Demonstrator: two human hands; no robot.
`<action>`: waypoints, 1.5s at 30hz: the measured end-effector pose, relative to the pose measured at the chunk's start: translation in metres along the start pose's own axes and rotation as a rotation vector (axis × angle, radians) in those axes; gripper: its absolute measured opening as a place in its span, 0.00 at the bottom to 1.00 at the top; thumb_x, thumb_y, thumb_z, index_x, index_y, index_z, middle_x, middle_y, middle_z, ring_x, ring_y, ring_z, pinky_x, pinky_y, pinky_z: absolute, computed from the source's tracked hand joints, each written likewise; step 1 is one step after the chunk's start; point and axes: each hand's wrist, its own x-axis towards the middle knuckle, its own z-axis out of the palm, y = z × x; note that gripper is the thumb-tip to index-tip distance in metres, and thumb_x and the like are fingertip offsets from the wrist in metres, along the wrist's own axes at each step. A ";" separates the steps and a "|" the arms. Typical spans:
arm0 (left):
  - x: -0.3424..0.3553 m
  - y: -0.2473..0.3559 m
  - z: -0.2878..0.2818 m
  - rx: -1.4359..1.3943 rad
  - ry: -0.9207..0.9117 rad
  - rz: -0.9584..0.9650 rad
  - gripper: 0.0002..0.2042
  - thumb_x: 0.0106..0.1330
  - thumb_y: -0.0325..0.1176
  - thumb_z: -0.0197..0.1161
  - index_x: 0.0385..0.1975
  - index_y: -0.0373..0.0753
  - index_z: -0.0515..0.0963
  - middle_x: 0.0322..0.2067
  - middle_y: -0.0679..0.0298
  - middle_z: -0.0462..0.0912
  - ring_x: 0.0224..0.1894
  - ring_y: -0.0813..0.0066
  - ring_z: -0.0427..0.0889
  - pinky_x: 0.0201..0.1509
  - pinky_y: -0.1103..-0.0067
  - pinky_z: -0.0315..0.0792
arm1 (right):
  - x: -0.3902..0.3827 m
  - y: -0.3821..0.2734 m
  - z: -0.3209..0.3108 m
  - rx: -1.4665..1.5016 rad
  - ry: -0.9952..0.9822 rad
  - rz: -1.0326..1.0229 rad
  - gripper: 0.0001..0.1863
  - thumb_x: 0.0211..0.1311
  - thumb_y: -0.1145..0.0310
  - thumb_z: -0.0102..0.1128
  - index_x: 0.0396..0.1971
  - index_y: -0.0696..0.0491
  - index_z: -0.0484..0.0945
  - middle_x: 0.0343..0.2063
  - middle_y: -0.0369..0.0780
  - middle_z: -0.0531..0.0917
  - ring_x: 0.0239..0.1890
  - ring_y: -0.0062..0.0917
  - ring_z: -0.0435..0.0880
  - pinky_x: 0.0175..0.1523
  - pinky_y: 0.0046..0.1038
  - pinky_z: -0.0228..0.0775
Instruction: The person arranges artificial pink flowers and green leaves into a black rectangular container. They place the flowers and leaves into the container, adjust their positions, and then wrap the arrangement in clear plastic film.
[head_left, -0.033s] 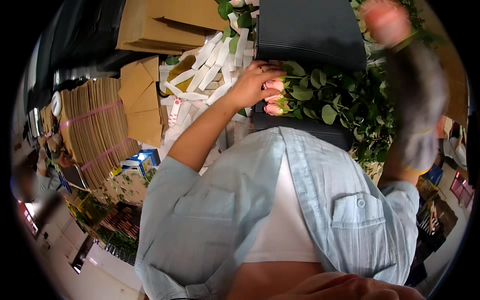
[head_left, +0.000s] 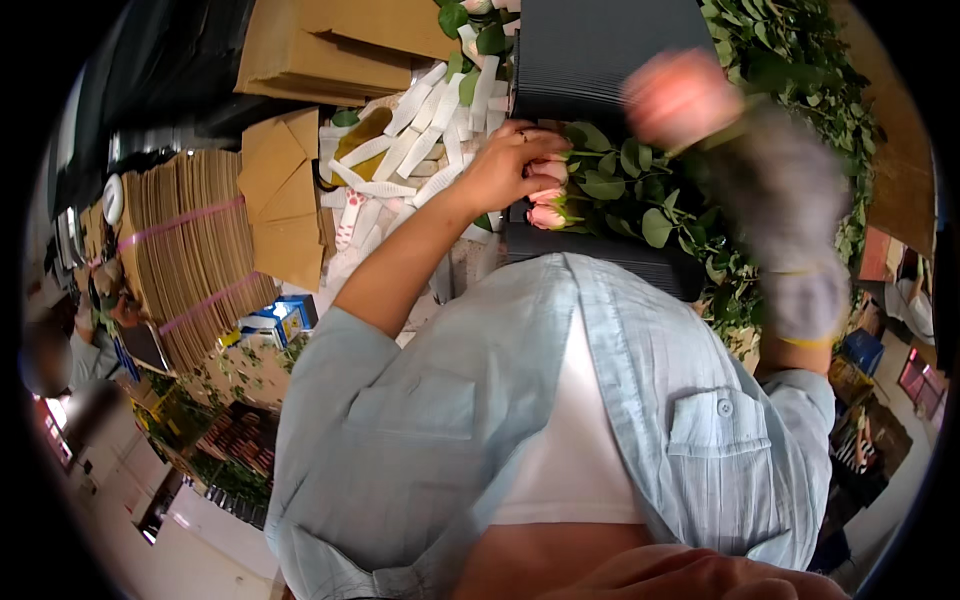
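Several pink roses (head_left: 547,216) lie side by side, blooms to the left and leafy stems to the right, between two stacks of black corrugated sheets. My bare left hand (head_left: 512,163) curls round the blooms from the left, with a ring on one finger, and partly hides them. Above the stems, my right hand (head_left: 775,165), in a greyish glove, is smeared by motion. It holds a single pink rose (head_left: 685,98) by the stem, with the bloom pointing left. The right fingers themselves do not show clearly.
One black corrugated stack (head_left: 618,62) rises beyond the roses. White mesh sleeves (head_left: 432,120) lie in a heap to the left, near folded cardboard (head_left: 345,45) and a strapped cardboard stack (head_left: 190,230). Leafy stems (head_left: 800,60) crowd the right side.
My right hand has swept to the left with its rose, from beside the far black stack to in front of it. My left hand stays on the roses.
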 end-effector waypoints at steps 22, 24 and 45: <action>-0.003 -0.011 0.015 0.114 -0.079 -0.064 0.24 0.51 0.45 0.69 0.51 0.58 0.79 0.59 0.74 0.73 0.59 0.59 0.65 0.61 0.59 0.58 | -0.033 0.003 0.114 -0.477 -0.486 0.172 0.20 0.55 0.69 0.56 0.49 0.42 0.76 0.41 0.38 0.84 0.34 0.30 0.85 0.35 0.32 0.79; -0.003 -0.007 0.012 0.120 -0.089 -0.079 0.24 0.51 0.46 0.69 0.51 0.58 0.79 0.58 0.73 0.75 0.59 0.61 0.66 0.61 0.59 0.58 | -0.016 -0.017 0.070 -0.308 -0.609 0.320 0.16 0.55 0.74 0.54 0.45 0.48 0.76 0.36 0.38 0.84 0.31 0.30 0.86 0.30 0.31 0.79; -0.033 0.000 0.029 -0.053 0.051 -0.192 0.24 0.44 0.40 0.77 0.46 0.56 0.84 0.44 0.61 0.72 0.51 0.62 0.68 0.58 0.68 0.62 | -0.032 0.018 0.140 -0.169 -0.496 0.183 0.12 0.61 0.66 0.50 0.41 0.52 0.77 0.24 0.46 0.83 0.26 0.43 0.84 0.31 0.41 0.77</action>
